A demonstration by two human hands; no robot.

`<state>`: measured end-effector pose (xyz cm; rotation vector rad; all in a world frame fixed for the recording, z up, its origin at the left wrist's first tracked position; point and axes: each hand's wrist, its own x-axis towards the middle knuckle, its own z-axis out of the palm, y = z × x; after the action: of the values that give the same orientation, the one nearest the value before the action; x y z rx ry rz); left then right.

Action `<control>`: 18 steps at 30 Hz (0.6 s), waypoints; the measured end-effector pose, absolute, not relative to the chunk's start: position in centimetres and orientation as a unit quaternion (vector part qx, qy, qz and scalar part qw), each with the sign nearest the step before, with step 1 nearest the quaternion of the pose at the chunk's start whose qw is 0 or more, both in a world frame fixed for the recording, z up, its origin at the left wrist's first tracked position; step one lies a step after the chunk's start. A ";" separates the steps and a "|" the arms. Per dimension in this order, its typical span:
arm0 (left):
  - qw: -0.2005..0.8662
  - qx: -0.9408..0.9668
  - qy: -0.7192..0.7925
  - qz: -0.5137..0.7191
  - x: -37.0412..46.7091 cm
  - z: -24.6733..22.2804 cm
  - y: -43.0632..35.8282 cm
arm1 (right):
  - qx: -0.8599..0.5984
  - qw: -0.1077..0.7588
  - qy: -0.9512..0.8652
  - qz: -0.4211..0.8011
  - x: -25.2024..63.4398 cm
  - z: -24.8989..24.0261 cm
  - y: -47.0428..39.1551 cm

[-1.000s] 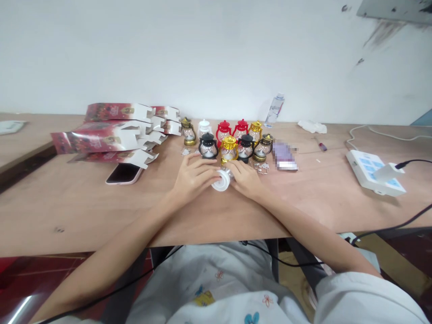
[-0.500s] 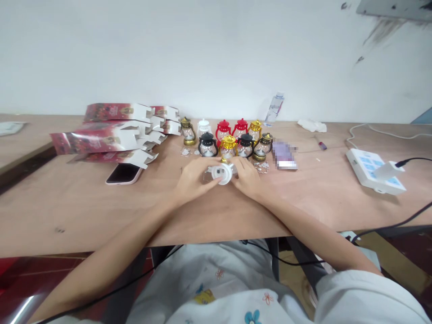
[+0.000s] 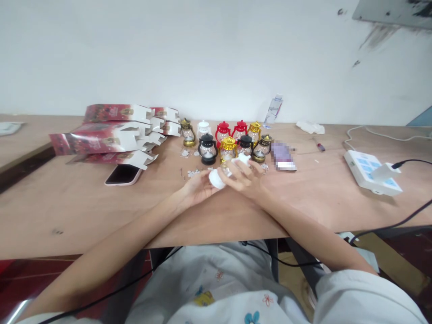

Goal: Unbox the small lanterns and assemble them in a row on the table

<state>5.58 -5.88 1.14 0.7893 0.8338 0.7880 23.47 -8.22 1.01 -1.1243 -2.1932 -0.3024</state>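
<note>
A small white lantern (image 3: pixel 217 179) is held tilted above the table's front half, its base toward the left and its top toward the right. My right hand (image 3: pixel 247 181) wraps over its body, so the middle part is hidden. At the base end, my left hand (image 3: pixel 198 188) is closed round the lower side, palm up. Just beyond my hands stand several little lanterns, among them a black one (image 3: pixel 207 150), a gold one (image 3: pixel 228 148), a red one (image 3: pixel 223 130) and a bronze one (image 3: pixel 261 148). Small metal pieces (image 3: pixel 193 173) lie beside my left fingers.
Red printed boxes (image 3: pixel 101 138) with open flaps are stacked at left, near a phone (image 3: pixel 123 174). Toward the right are a blurred purple packet (image 3: pixel 282 155), a bottle (image 3: pixel 273 109), crumpled tissue (image 3: pixel 310 127) and a white power strip (image 3: pixel 366 173) with cables.
The white lantern has turned from base facing me to lying sideways. My right hand has moved over its body, and my left hand has rolled palm up at its base.
</note>
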 end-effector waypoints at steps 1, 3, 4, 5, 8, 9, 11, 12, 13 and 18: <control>0.772 0.349 0.386 0.364 5.5 1.3 -5.9 | -0.443 0.345 -0.817 -0.132 23.5 1.0 -8.1; 0.780 0.349 0.371 0.363 5.4 1.6 -5.9 | -0.471 0.390 -0.775 -0.159 23.7 0.9 -7.8; 0.778 0.368 0.359 0.361 5.3 1.7 -5.8 | -0.486 0.411 -0.754 -0.163 23.9 0.9 -7.7; 0.770 0.393 0.348 0.362 5.2 1.8 -5.7 | -0.499 0.429 -0.736 -0.159 24.0 0.8 -7.5; 0.724 0.441 0.346 0.402 4.9 2.0 -5.5 | -0.514 0.471 -0.709 -0.109 24.5 0.7 -6.9; 0.709 0.441 0.352 0.424 4.8 2.0 -5.5 | -0.510 0.484 -0.705 -0.090 24.6 0.8 -6.8; 0.685 0.427 0.362 0.466 4.8 2.2 -5.5 | -0.500 0.511 -0.697 -0.061 24.6 0.8 -6.6; 0.677 0.420 0.363 0.483 4.8 2.3 -5.6 | -0.498 0.521 -0.691 -0.051 24.5 0.8 -6.6; 0.669 0.416 0.362 0.498 4.8 2.5 -5.6 | -0.500 0.528 -0.685 -0.042 24.4 0.9 -6.7; 0.627 0.413 0.359 0.554 4.9 3.3 -6.0 | -0.508 0.530 -0.679 0.006 23.7 0.8 -6.9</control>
<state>4.86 -6.00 3.33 0.9478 0.8228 1.2697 23.72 -6.88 0.77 -1.2120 -1.6202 0.0141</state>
